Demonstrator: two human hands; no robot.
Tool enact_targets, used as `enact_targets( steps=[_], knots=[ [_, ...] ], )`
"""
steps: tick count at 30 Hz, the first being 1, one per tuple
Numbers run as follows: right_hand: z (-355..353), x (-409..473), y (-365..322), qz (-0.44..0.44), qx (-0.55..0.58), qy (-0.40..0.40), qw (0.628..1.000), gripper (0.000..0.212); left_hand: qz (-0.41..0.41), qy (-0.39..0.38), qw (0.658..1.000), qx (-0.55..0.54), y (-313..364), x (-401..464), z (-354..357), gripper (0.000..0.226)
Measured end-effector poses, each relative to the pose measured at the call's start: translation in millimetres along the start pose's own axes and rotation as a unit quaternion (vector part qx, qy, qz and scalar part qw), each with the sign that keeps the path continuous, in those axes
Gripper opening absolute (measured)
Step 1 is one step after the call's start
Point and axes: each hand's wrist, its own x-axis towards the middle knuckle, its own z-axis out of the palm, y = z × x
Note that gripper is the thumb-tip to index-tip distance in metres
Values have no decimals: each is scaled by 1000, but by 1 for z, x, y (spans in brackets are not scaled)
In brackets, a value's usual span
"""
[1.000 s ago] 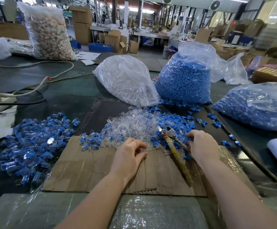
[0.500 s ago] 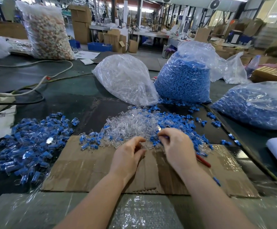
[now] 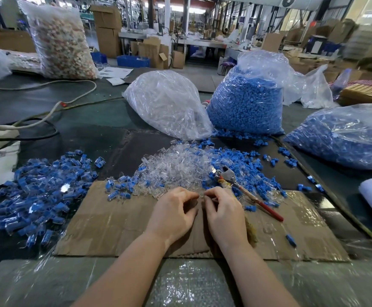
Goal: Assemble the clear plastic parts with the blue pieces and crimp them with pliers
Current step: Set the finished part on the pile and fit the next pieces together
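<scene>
Pliers (image 3: 225, 176) now uncovered beside clear parts (image 3: 176, 165)

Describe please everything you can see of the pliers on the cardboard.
The pliers lie flat on the cardboard sheet, just right of the right hand, and no hand holds them. The head is bare grey metal with a round pivot, pointing away toward the loose blue pieces. One handle has a red sleeve and runs toward the near right; the other is wrapped in frayed yellowish material and goes partly behind the right hand. Whether the jaws are closed is unclear.
</scene>
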Motion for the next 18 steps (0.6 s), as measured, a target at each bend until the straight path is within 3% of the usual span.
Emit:
enact_targets(
  steps=[13, 18],
  knots=[
    [-4, -5, 0, -36, 88, 37, 995, 7, -49, 59, 994, -84, -3, 1, 0, 10],
    [-4, -5, 1, -6, 127, 23, 992, 7, -107, 31, 975, -190, -7, 1, 1, 26]
  ],
)
